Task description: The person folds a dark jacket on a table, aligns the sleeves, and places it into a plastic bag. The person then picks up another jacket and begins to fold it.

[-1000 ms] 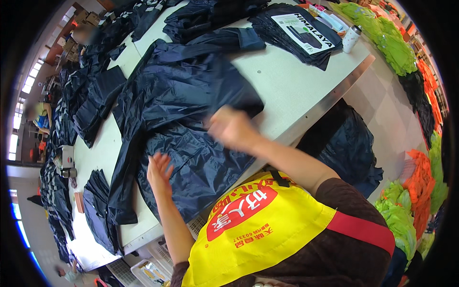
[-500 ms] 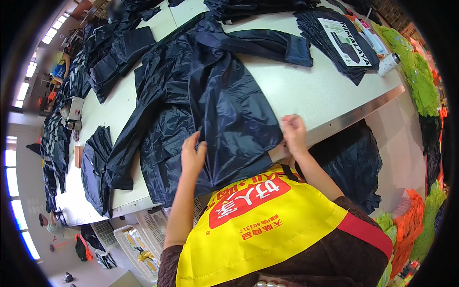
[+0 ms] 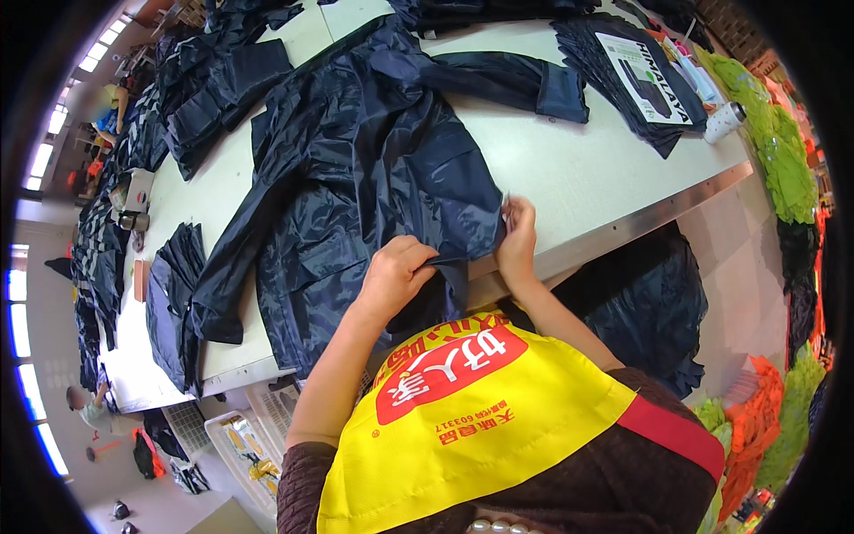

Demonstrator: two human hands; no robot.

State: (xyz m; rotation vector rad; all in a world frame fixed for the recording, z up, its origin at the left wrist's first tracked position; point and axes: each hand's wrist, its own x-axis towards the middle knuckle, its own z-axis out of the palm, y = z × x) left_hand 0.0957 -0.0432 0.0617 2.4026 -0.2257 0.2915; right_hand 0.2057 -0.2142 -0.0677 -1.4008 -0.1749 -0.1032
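Observation:
A dark navy, shiny jacket (image 3: pixel 342 169) lies spread on the pale table (image 3: pixel 578 178), its hem toward me and hanging at the table's front edge. One sleeve stretches to the upper right; the other runs down the left side. My left hand (image 3: pixel 391 280) is closed on the jacket's hem near its middle, thumb and fingers pinching the cloth. To the right, my right hand (image 3: pixel 518 238) pinches the lower right corner of the same jacket at the table edge. A fold of hem is lifted between both hands.
Folded dark garments (image 3: pixel 173 307) lie left of the jacket, with more dark garments (image 3: pixel 227 98) farther back. At right are a dark stack with a printed card (image 3: pixel 636 80) and a white bottle (image 3: pixel 725 122). A dark heap (image 3: pixel 645 311) sits below the metal table edge.
My left hand has moved right and closed on the hem. My right hand has moved left and slightly up, pinching the corner. The jacket's lower right edge is drawn inward.

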